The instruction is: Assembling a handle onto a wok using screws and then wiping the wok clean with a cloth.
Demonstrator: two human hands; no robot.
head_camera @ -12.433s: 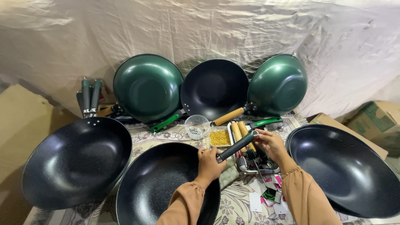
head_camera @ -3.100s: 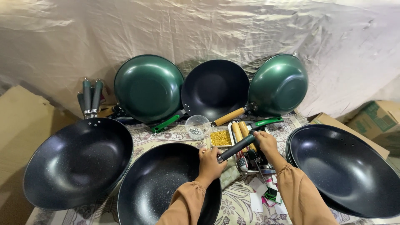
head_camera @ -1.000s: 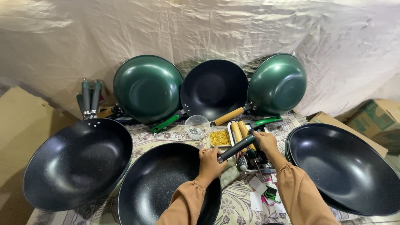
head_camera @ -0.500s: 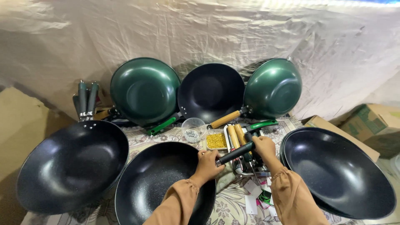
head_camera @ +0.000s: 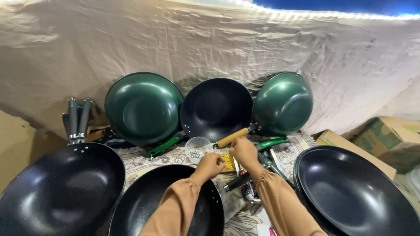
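My left hand (head_camera: 212, 164) is curled into a fist at the far rim of the front black wok (head_camera: 166, 205), with nothing visible in it. My right hand (head_camera: 244, 150) hovers just right of it, fingers bent down over a small tray of yellow bits (head_camera: 227, 161). Its fingertips are hidden. A black pan handle (head_camera: 238, 181) lies loose under my right wrist, beside the wok. Just left of my hands stands a clear plastic cup (head_camera: 197, 149).
Large black woks lie at the left (head_camera: 57, 192) and right (head_camera: 358, 192). Two green woks (head_camera: 144, 107) (head_camera: 284, 102) and a black one (head_camera: 216, 107) lean against the cloth backdrop. Spare handles (head_camera: 78, 118) stand at the back left. Cardboard boxes (head_camera: 385, 137) sit at the right.
My right hand has let go of the black handle and moved up to the yellow tray. The handle now lies lower by the wok. The view has tilted upward.
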